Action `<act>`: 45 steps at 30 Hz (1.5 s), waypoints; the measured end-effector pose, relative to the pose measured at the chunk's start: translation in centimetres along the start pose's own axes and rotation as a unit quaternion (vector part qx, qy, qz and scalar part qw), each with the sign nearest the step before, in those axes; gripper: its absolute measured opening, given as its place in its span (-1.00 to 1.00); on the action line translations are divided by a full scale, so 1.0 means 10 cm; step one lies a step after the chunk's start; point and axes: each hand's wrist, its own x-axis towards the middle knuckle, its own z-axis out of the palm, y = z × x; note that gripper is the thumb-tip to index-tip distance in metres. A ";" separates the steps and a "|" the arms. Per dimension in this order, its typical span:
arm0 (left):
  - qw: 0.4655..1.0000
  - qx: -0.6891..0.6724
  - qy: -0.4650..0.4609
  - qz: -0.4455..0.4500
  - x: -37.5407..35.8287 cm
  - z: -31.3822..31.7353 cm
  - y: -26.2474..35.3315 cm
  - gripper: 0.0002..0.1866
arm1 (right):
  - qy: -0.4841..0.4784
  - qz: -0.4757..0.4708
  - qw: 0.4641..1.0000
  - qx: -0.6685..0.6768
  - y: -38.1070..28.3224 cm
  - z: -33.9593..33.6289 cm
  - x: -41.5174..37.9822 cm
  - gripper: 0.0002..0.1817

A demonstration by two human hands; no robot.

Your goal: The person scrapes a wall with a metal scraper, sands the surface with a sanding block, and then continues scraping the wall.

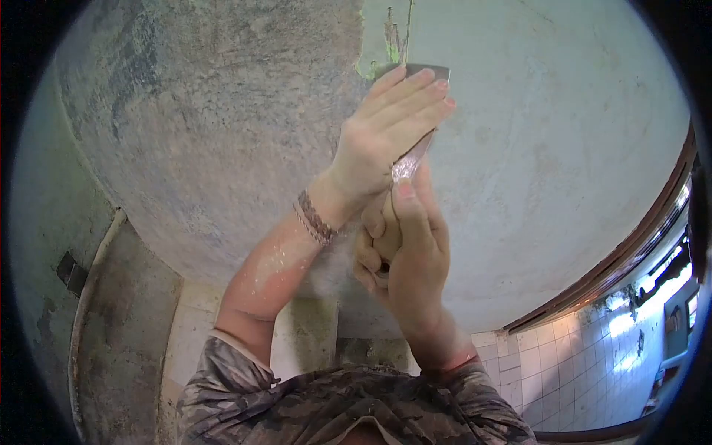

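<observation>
A scraper (412, 159) with a shiny metal shank and a pale handle lies up against the wall (534, 163). Its handle is wrapped by my right hand (421, 248), thumb on the metal near the shank. My left hand (386, 126) lies flat across the blade, fingers stretched out together and pressing on it. Only the top edge and right corner of the blade show past the fingertips. The blade is at the border between the smooth light green paint and the rough, bared grey surface (245, 111).
Just above the blade, a thin crack with chipped bright green paint (393, 48) runs upward. To the lower right are a brown frame edge (593, 289) and a white tiled wall (552, 363). A dark box (72, 273) sits on the left wall beside a stained ledge (122, 334).
</observation>
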 end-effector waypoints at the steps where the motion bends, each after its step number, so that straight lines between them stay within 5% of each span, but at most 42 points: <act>1: 1.000 -0.013 0.005 -0.003 0.04 -0.02 0.00 -0.67 | -0.032 -0.014 0.999 0.021 -0.04 0.02 0.03 -0.42; 5: 1.000 0.002 -0.019 -0.008 -0.15 0.01 0.04 -0.67 | -0.010 0.032 0.999 0.018 0.04 -0.06 -0.07 -0.41; 8: 1.000 -0.001 -0.007 0.001 -0.09 0.02 0.02 -0.67 | 0.048 0.028 0.998 -0.038 0.01 0.04 -0.05 -0.63; 11: 1.000 -0.017 -0.001 0.005 -0.02 -0.03 -0.02 -0.67 | -0.015 -0.006 1.000 0.015 0.06 -0.02 0.02 -0.64; 17: 0.999 -0.003 -0.040 -0.019 -0.37 0.07 0.12 -0.65 | 0.034 0.034 0.999 -0.022 0.26 -0.24 -0.10 -0.55; 19: 0.999 -0.004 -0.028 0.018 -0.12 0.05 -0.04 -0.65 | -0.043 -0.013 0.998 0.049 0.19 -0.23 0.10 -0.40; 26: 0.999 -0.021 -0.027 -0.003 -0.27 0.09 0.03 -0.64 | -0.022 -0.004 1.000 0.004 0.21 -0.30 0.02 -0.40; 32: 0.997 0.000 0.013 0.072 0.30 0.12 -0.24 -0.68 | -0.023 -0.041 0.999 0.012 -0.20 0.00 0.27 -0.39; 35: 0.999 0.000 0.019 0.049 0.18 0.12 -0.11 -0.67 | -0.065 -0.036 0.997 0.013 -0.14 -0.14 0.17 -0.38; 39: 1.000 0.004 -0.008 0.015 -0.14 0.23 -0.01 -0.65 | 0.003 -0.003 0.998 -0.063 -0.03 -0.25 0.03 -0.41; 45: 0.998 0.004 0.039 0.040 0.37 0.12 -0.14 -0.66 | -0.035 -0.052 0.997 -0.049 -0.32 0.00 0.27 -0.38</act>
